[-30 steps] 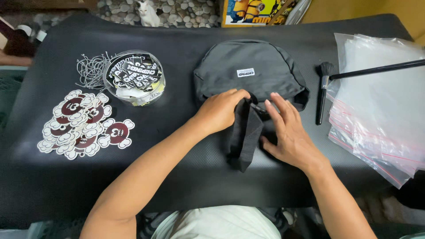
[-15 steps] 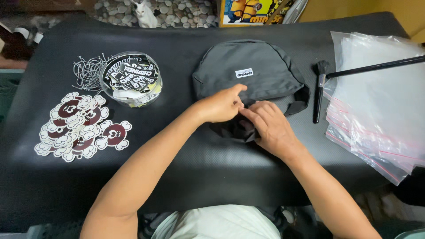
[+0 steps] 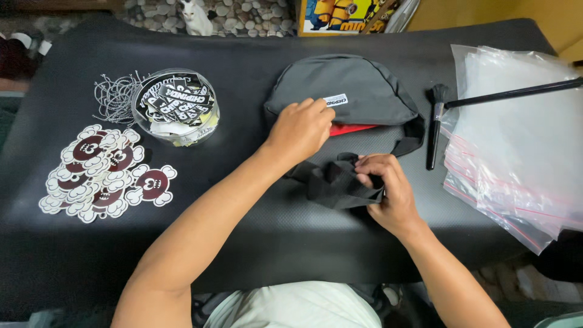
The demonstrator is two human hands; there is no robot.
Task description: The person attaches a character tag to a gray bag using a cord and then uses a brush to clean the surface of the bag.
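A view from above of a black table mat (image 3: 291,243) with two bare arms reaching in from the six o'clock edge. Near the centre, toward one o'clock, lies a grey waist bag (image 3: 346,91), its opening lifted so a strip of red lining (image 3: 352,129) shows. The left hand (image 3: 300,129) rests curled on the bag's front flap, fingertips holding it up. The right hand (image 3: 385,191), just below at five o'clock of the bag, pinches a bunched black strap (image 3: 334,182) between thumb and fingers.

At ten o'clock stands a clear round tub (image 3: 176,106) full of black-and-white labels, with a tangle of ball chains (image 3: 115,97) touching its left side. At nine o'clock lies a heap of red and cream stickers (image 3: 103,173). At three o'clock, a black brush (image 3: 434,127) lies just beside the bag, then a stack of clear zip bags (image 3: 516,140) crossed by a thin black rod (image 3: 513,94). Nothing lies between the hands and the bag.

Half a second earlier both hands were pressed together over the folded strap at the bag's lower edge and no red showed. Since then the left hand has moved up onto the flap, and the right has drawn the strap lower.
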